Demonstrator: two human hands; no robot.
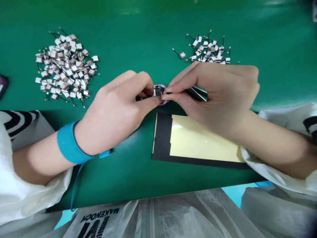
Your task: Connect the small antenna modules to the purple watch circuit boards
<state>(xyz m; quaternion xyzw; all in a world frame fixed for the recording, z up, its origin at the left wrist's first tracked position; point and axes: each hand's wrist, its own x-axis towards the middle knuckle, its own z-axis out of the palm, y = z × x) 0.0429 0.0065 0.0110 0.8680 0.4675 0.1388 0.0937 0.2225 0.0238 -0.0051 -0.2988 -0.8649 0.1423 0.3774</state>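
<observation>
Between both hands, near the middle of the view, is a small circuit board (158,90) with a rounded, pale purplish edge. My left hand (121,99) is closed on its left side, thumb and fingers hiding much of it. On the board's right part, the thumb and forefinger of my right hand (215,94) are pinched together. Whatever lies between those fingertips is too small to make out. Under the right palm shows a dark, shiny piece (198,94) with light edges, partly hidden.
A big pile of small square white modules with short black cables (66,67) lies at left; a smaller pile (209,49) sits beyond my right hand. A yellow sheet with black strips (198,138) lies below the right hand. A blue wristband (71,142) trails a cord.
</observation>
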